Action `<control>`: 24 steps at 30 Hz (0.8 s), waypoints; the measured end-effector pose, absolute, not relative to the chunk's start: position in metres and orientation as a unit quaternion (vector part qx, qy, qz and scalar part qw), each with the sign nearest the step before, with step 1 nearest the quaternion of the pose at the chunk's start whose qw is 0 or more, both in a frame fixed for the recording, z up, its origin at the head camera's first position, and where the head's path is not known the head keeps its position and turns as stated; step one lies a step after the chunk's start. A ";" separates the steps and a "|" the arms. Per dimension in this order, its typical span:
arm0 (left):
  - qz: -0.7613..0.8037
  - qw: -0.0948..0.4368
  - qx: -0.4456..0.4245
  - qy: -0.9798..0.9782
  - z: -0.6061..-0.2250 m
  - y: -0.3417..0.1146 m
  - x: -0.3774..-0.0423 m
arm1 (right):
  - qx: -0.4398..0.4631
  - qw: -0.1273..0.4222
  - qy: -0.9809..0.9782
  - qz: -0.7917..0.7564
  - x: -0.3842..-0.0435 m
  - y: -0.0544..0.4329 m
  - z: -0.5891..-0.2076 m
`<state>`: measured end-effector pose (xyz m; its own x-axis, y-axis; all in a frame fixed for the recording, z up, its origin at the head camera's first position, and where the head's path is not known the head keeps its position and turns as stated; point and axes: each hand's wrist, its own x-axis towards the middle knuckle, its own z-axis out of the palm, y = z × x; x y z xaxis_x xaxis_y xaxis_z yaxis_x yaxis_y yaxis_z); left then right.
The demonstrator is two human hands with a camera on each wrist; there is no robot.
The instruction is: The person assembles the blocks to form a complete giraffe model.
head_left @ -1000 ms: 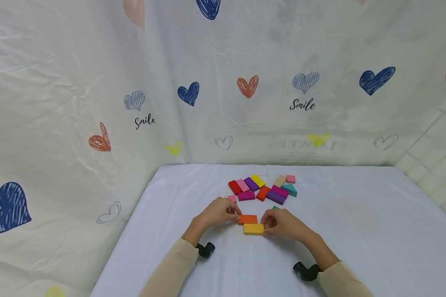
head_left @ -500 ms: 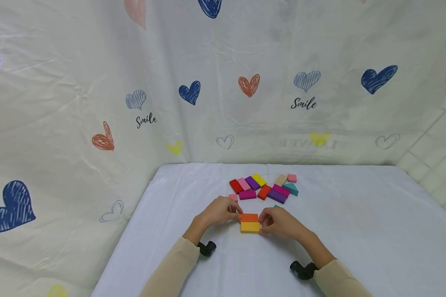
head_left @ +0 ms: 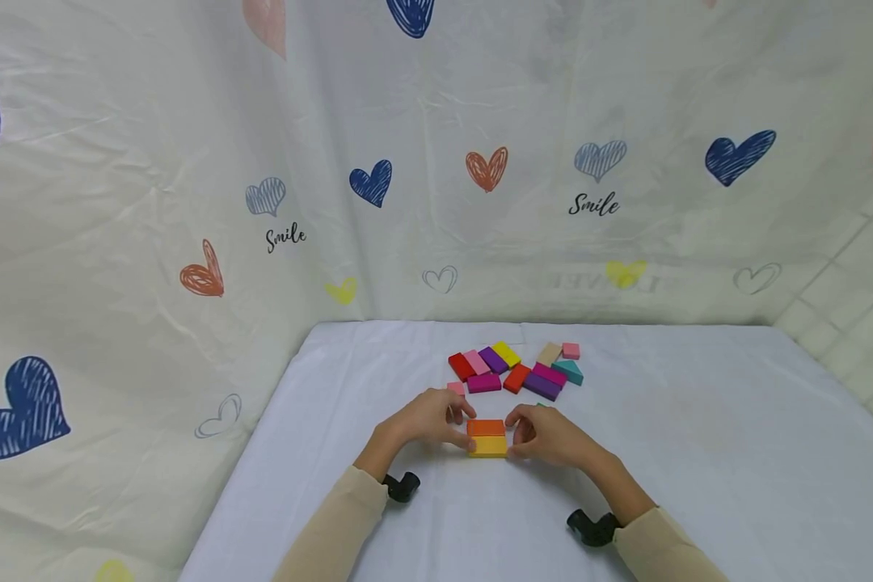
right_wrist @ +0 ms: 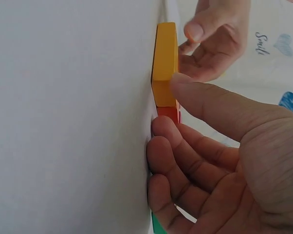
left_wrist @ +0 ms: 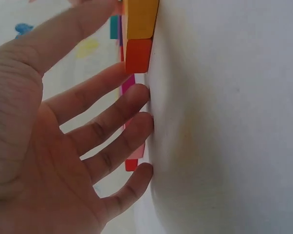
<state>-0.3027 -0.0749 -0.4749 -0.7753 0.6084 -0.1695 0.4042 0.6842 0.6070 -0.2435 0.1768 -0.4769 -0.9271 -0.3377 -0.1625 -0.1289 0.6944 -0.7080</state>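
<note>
Found orange block point(head_left: 486, 428) and yellow block point(head_left: 488, 447) lying flat on white cloth point(head_left: 451, 533), between left hand point(head_left: 426, 416) and right hand point(head_left: 551, 436). Noted long axes running left to right, parallel to each other and roughly in line with the table's far edge. Logged one short end of each block facing left hand, the other facing right hand. Saw yellow block nearer the person, orange block directly beyond, long side against long side, ends nearly flush.

Saw left hand at the left ends: fingers spread and slightly bent, thumb at yellow block, forefinger close to orange block. Could not tell contact from a near miss at that thumb tip.

Saw right hand at the right ends: thumb tip against a corner of yellow block, other fingers loosely curled low by the cloth. Could not tell pinch from plain touch, with forefinger tip hidden in the right wrist view.

Spotted pink block point(head_left: 456, 389) just beyond left hand, and sliver of green block point(head_left: 541, 405) behind right hand. Recorded loose cluster of coloured blocks point(head_left: 484, 382) farther off, with teal triangular block point(head_left: 568, 372) at its right side.
</note>
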 end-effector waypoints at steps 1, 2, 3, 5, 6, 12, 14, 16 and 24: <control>0.273 0.185 0.284 0.900 -0.475 -0.075 -0.302 | -0.129 0.141 0.910 -0.367 -0.244 0.177 -0.477; 0.265 0.186 0.286 0.902 -0.474 -0.075 -0.302 | -0.131 0.140 0.910 -0.367 -0.243 0.176 -0.478; 0.258 0.186 0.289 0.903 -0.474 -0.075 -0.302 | -0.131 0.139 0.910 -0.367 -0.243 0.176 -0.478; 0.250 0.184 0.291 0.905 -0.474 -0.075 -0.301 | -0.132 0.139 0.911 -0.364 -0.243 0.176 -0.478; 0.247 0.183 0.291 0.906 -0.474 -0.074 -0.301 | -0.132 0.138 0.912 -0.363 -0.244 0.176 -0.479; 0.247 0.186 0.288 0.906 -0.474 -0.075 -0.301 | -0.140 0.132 0.913 -0.360 -0.243 0.175 -0.479; 0.248 0.189 0.288 0.905 -0.474 -0.075 -0.302 | -0.143 0.130 0.914 -0.358 -0.243 0.174 -0.479; 0.245 0.190 0.291 0.905 -0.473 -0.076 -0.302 | -0.143 0.128 0.915 -0.355 -0.242 0.173 -0.480; 0.242 0.192 0.291 0.906 -0.472 -0.078 -0.303 | -0.133 0.127 0.919 -0.350 -0.242 0.169 -0.481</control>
